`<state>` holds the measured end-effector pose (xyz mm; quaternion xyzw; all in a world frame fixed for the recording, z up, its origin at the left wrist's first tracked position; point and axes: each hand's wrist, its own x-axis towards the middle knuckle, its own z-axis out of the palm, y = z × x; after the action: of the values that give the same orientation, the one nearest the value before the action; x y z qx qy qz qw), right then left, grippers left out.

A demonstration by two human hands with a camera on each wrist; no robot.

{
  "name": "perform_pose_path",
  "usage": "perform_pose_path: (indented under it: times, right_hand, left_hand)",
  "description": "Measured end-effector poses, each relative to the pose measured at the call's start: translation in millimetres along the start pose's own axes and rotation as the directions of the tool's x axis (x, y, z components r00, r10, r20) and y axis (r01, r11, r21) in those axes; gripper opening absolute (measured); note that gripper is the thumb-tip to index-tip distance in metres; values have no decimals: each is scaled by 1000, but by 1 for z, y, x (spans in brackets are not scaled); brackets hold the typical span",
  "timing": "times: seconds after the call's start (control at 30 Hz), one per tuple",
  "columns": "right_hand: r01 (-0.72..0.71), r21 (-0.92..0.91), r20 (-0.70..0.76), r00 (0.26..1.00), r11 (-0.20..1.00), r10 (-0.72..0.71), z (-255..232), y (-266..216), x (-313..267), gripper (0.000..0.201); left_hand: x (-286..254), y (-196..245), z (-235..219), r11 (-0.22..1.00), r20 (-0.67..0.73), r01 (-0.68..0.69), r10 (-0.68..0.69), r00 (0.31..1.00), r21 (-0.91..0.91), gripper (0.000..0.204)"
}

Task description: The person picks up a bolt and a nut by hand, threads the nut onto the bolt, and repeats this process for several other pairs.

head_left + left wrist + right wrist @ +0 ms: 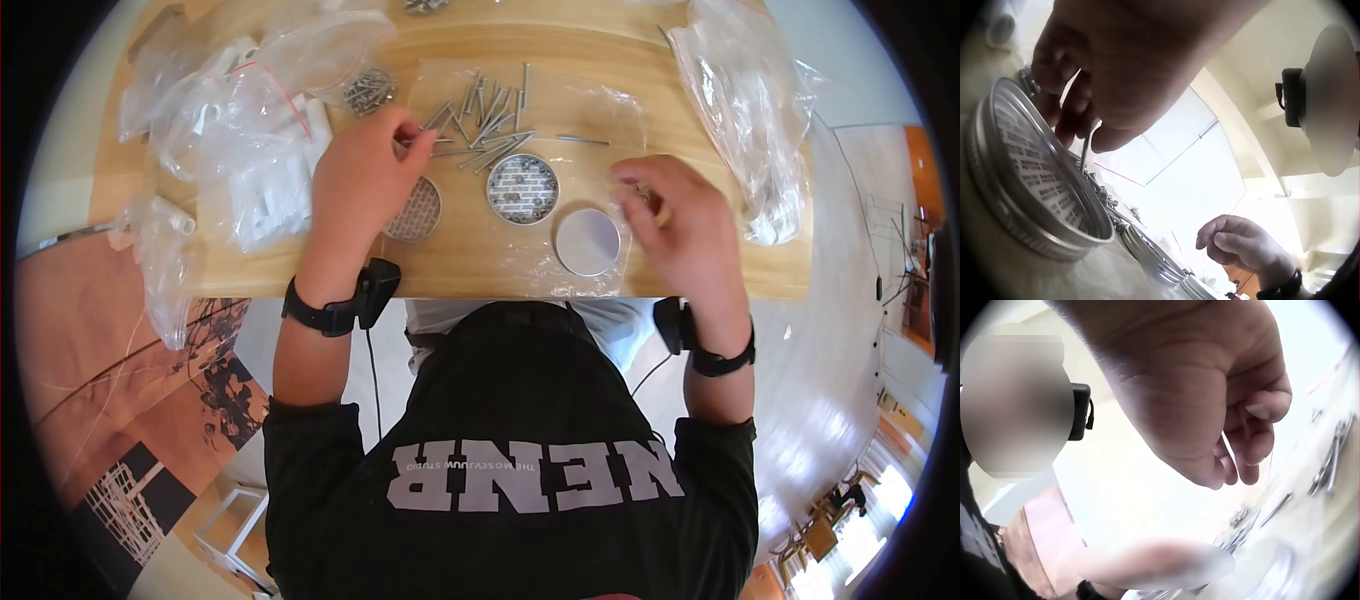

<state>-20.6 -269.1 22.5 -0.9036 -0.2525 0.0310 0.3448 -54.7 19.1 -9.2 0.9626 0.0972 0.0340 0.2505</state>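
My left hand [368,165] is over the left part of the table, beside a loose pile of long silver screws [490,125]. Its fingertips pinch a thin metal screw [1087,149], whose shaft points down behind a shallow round tin [1013,209] with a patterned bottom. That tin [415,210] lies partly under the left forearm in the head view. A second tin [523,222] in the middle holds small metal pieces. Right of it is a white round lid [587,242]. My right hand [685,215] hovers beside the lid, fingers loosely curled, with nothing visible in them.
Clear plastic bags with white tube-like parts [265,195] cover the table's left side. Another crumpled bag [745,110] lies at the right. A heap of small metal hardware [368,92] stands behind the left hand. A thin plastic sheet [610,110] lies under the screws.
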Motion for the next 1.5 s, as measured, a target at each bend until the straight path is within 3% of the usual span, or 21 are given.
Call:
perform_pose_path:
  times: [0.1,0.17,0.23,0.27,0.3,0.33,0.37,0.43,0.57,0.73,0.83,0.9,1.03,1.13,1.2,1.3,1.37,1.4,1.43,1.47,1.5]
  right_hand:
    - [-63,-41,-46,997,997,61,-15,14,-8,20]
    - [-118,-195,-18,993,974,117,-30,32,-11,21]
    - [-127,-199,10,991,972,131,-34,41,-10,23]
    - [-44,-210,27,998,977,51,-33,47,-8,25]
    - [42,-220,44,999,975,-33,-31,51,-6,28]
    - [39,-219,41,999,975,-31,-30,54,-3,28]
    - [89,-252,73,995,964,-73,-27,56,-1,30]
    - [142,-276,106,987,950,-117,-25,56,4,32]
    - [181,-311,186,974,933,-127,-25,56,14,22]
    - [186,-280,232,965,942,-121,-26,57,18,9]
    - [196,-349,229,966,916,-119,-26,60,18,8]
    - [181,-354,129,981,918,-144,-25,65,15,8]
    - [110,-373,80,993,921,-87,-33,65,11,8]
    - [-3,-224,31,999,975,10,-43,47,-5,9]
    - [-153,117,21,988,981,152,-40,21,-24,12]
    - [21,132,92,995,991,-33,-6,1,-41,9]
    - [17,164,131,991,986,-39,7,-9,-48,9]
    - [17,255,175,983,967,-64,11,-14,-49,9]
    - [15,344,217,971,939,-95,15,-17,-49,9]
    - [15,335,235,967,942,-98,18,-20,-49,9]
    - [14,338,239,966,941,-100,22,-20,-50,9]
  left_hand:
    - [-3,-11,-1,999,-9,-17,17,1000,-52,20]
    - [-10,-14,-4,995,-25,-48,46,999,-88,21]
    - [-25,-11,-11,987,-90,-83,72,993,-134,18]
    - [-34,-8,-15,987,-83,-89,78,993,-134,18]
    - [-43,-3,-19,980,-30,28,-34,999,-200,17]
    - [-51,-1,-22,955,29,148,-146,989,-257,18]
    - [-57,-4,-20,956,29,148,-146,989,-254,18]
    - [-70,-18,-13,961,-57,10,-27,998,-278,19]
    - [-91,-31,-16,950,-138,-77,37,990,-301,15]
    - [-98,-29,-21,944,-124,-99,63,990,-315,14]
    - [-96,-24,-20,937,-82,-114,92,992,-330,14]
    - [-94,-18,-20,938,-48,-119,109,993,-325,14]
    - [-90,-8,-18,937,13,-150,162,987,-315,14]
    - [-91,-1,-18,930,23,-162,179,983,-330,14]
    - [-92,5,-15,923,29,-155,176,984,-352,15]
    - [-88,14,-10,888,94,-163,224,970,-429,16]
    - [-82,20,-7,861,71,-299,357,931,-412,21]
    - [-79,23,-5,860,75,-298,358,931,-414,21]
    - [-77,27,-4,827,64,-389,450,891,-405,24]
    - [-77,30,-2,788,55,-474,534,843,-394,26]
    - [-79,33,2,791,57,-469,530,846,-393,26]
